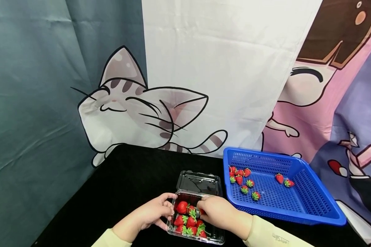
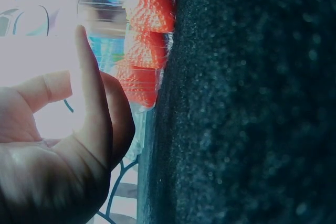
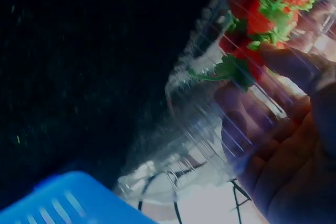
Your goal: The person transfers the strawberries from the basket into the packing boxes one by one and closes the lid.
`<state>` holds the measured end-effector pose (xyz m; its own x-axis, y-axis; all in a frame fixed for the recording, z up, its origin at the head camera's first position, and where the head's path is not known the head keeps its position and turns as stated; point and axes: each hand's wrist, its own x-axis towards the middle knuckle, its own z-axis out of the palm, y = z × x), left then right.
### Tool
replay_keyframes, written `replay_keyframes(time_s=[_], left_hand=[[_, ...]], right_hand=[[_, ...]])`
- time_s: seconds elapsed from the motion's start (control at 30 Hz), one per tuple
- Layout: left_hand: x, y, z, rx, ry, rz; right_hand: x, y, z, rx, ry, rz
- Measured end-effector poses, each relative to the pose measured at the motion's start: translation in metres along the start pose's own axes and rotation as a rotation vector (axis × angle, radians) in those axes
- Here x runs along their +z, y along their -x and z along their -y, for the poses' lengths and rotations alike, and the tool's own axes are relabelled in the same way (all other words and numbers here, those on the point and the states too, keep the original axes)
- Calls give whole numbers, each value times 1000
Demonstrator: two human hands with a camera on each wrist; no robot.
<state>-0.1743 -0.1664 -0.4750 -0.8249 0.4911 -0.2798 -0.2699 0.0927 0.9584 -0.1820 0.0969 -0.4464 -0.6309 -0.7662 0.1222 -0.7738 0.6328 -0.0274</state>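
Observation:
A clear plastic clamshell box [image 1: 217, 236] lies on the black cloth with its lid [image 1: 199, 183] folded back. Several strawberries [image 1: 191, 221] with green leaves fill the left and middle of the box. My left hand [image 1: 153, 212] holds the box at its left side, fingers at the upper corner and thumb lower down. In the left wrist view, strawberries [image 2: 144, 48] show through the wall beside that hand [image 2: 79, 124]. My right hand [image 1: 219, 211] reaches into the box, its fingers around a strawberry [image 1: 201, 211] that they mostly hide.
A blue perforated basket [image 1: 315, 206] stands to the right of the box, close to my right forearm. Strawberries lie in it, several at its left [image 1: 239, 173] and two toward the back right [image 1: 279, 178]. A cartoon-printed curtain [image 1: 228, 68] hangs behind the black cloth [image 1: 126, 181].

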Motion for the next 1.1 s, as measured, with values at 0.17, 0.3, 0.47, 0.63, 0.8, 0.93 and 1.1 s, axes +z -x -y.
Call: replay_keyframes(time_s=[0.17, 0.3, 0.47, 0.63, 0.8, 0.93, 1.1], left_hand=[[-1, -1, 1, 2, -1, -1], [-2, -1, 1, 2, -1, 0], [-2, -1, 2, 9, 0, 0], [-1, -1, 2, 9, 1, 1], [-1, -2, 1, 7, 0, 3], [-1, -3, 1, 7, -2, 2], [-1, -2, 2, 4, 0, 1]], right_hand=[[8, -1, -3, 42, -121, 73], [9, 0, -3, 66, -178, 92], [7, 0, -2, 85, -192, 103], [7, 0, 1, 98, -173, 96], [6, -1, 3, 129, -158, 75], [3, 0, 4, 147, -154, 23], [-7, 1, 6, 167, -194, -26]])
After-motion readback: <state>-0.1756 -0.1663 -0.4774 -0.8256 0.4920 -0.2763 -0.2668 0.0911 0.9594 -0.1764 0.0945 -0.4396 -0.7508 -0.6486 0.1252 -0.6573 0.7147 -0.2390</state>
